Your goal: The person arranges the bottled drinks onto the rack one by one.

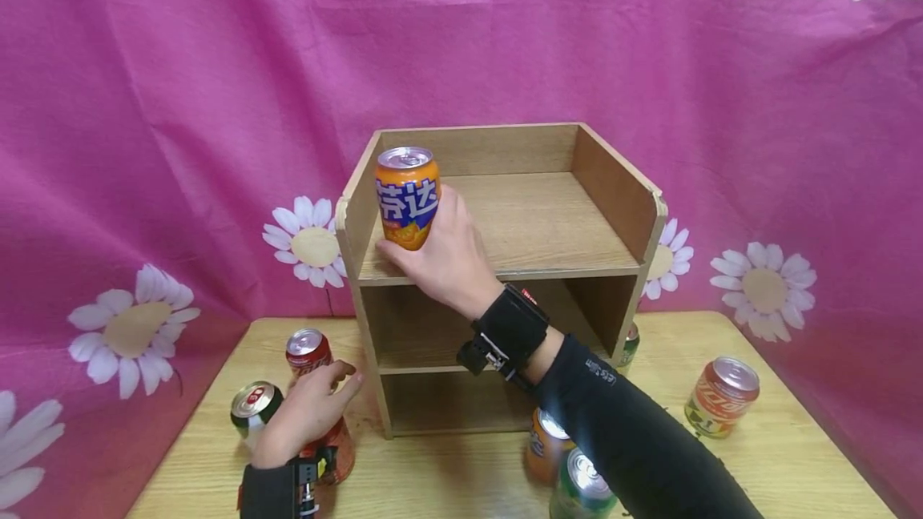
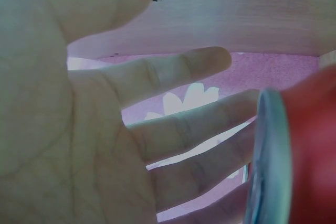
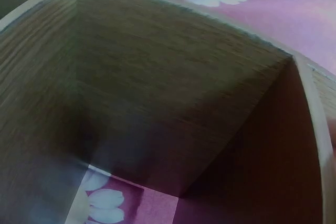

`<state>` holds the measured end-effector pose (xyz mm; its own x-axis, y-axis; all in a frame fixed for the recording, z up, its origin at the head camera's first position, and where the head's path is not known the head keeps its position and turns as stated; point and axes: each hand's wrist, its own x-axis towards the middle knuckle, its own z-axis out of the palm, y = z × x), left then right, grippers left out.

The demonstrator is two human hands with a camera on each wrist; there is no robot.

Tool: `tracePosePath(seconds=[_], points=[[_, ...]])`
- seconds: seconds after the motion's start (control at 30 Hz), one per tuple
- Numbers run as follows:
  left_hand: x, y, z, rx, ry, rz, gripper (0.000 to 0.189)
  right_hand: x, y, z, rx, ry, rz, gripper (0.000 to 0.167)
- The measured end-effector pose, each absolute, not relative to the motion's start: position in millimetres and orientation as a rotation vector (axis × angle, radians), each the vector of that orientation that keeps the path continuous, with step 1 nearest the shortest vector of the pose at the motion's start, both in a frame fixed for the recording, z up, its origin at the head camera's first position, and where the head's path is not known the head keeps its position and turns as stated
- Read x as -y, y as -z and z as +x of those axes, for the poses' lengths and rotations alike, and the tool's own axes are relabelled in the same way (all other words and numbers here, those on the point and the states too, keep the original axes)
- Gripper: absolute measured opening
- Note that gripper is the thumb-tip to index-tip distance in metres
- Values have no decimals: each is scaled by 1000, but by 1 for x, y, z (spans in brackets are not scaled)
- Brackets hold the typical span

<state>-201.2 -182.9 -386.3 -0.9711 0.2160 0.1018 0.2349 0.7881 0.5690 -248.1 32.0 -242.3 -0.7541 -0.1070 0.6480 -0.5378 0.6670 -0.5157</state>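
An orange soda can [image 1: 407, 203] with a blue label is upright in my right hand [image 1: 454, 255], its thumb and fingers wrapped around the sides. Hand and can are at the left part of the top shelf [image 1: 544, 219] of a small wooden rack. In the right wrist view only the rack's inner boards [image 3: 173, 77] show. My left hand [image 1: 310, 407] hovers left of the rack with fingers apart, nothing gripped. Around it stand a red can [image 1: 308, 349], a dark-and-white can [image 1: 254, 405] and another red can [image 1: 343, 455], partly hidden. A red can [image 2: 315, 145] appears close beside the fingertips in the left wrist view.
Before the rack, an orange can [image 1: 546, 451] and a green can [image 1: 582, 487] stand partly behind my right forearm. A peach-coloured can [image 1: 722, 396] is at the right, and a green can [image 1: 630, 345] peeks past the rack's right side. Pink cloth [image 1: 180, 183] hangs behind.
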Motion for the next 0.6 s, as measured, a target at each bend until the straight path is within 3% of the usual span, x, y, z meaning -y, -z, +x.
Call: tracePosePath(seconds=[0.6], points=[[182, 387, -203, 2957, 944, -367, 30, -36, 237, -251, 2395, -1097, 597, 72]])
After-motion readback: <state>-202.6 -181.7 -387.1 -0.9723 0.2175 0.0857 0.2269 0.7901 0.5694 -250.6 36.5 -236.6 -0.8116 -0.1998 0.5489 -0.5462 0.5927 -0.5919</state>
